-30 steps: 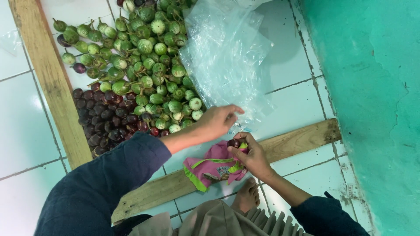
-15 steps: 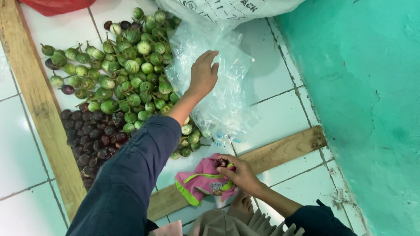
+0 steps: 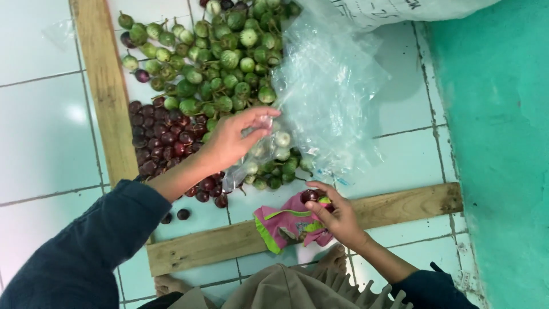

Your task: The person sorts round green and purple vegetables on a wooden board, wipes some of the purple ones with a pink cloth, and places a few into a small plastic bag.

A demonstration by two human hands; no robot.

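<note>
My left hand (image 3: 231,140) pinches a clear plastic bag (image 3: 326,97) at its edge, above a heap of small round green eggplants (image 3: 223,63) on the white tiled floor. Dark purple round eggplants (image 3: 160,140) lie in a pile just left of that hand. My right hand (image 3: 334,214) holds a small purple fruit and a green one over a pink and green cloth (image 3: 286,223) that rests on a wooden plank (image 3: 400,206).
A second wooden plank (image 3: 103,86) runs along the left of the piles. A teal wall (image 3: 497,143) rises on the right. A white sack (image 3: 389,8) sits at the top. Two loose purple fruits (image 3: 174,216) lie near the front plank. A bare foot (image 3: 329,260) shows below.
My left hand went up to the bag, then drew back toward the purple pile with the bag's edge pinched. My right hand stayed at the pink cloth.
</note>
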